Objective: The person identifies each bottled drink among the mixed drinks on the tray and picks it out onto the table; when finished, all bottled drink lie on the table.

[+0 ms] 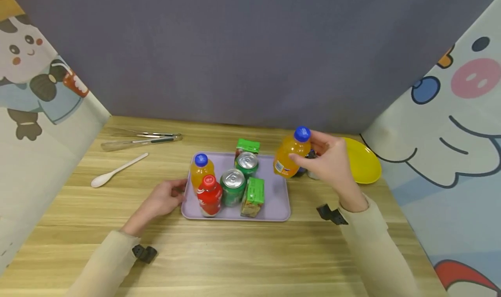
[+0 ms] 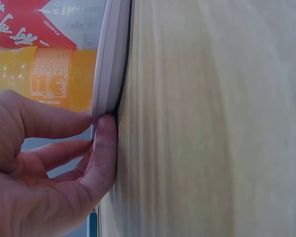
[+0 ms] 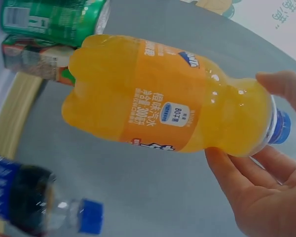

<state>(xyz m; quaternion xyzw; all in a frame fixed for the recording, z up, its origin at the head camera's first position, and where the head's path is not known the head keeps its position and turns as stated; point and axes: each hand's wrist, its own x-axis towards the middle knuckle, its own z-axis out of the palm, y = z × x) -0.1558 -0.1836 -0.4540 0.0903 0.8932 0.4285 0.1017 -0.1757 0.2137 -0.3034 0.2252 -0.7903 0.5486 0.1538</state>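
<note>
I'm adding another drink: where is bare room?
On the tray, the front right corner is bare, right of the front carton; so is the table between the tray's near edge and both sleeves. Drinks crowd the tray's left and middle; at back right, the right hand holds an orange bottle.

1. Table [image 1: 219,258]: smooth, wood-grained surface.
2. Tray [image 1: 276,203]: smooth, matt plastic.
3. Bottle of orange drink [image 1: 288,155], above the tray's far right corner: clear, glossy plastic.
4. Cans [image 1: 233,188]: shiny bare metal tops.
5. Carton [image 1: 253,197], by the tray's near edge: smooth, paper-like.
6. Tongs [image 1: 156,139], near the table's far left corner: polished metal.
7. Plate [image 1: 365,163], at the table's right edge: glossy, plastic-looking.
</note>
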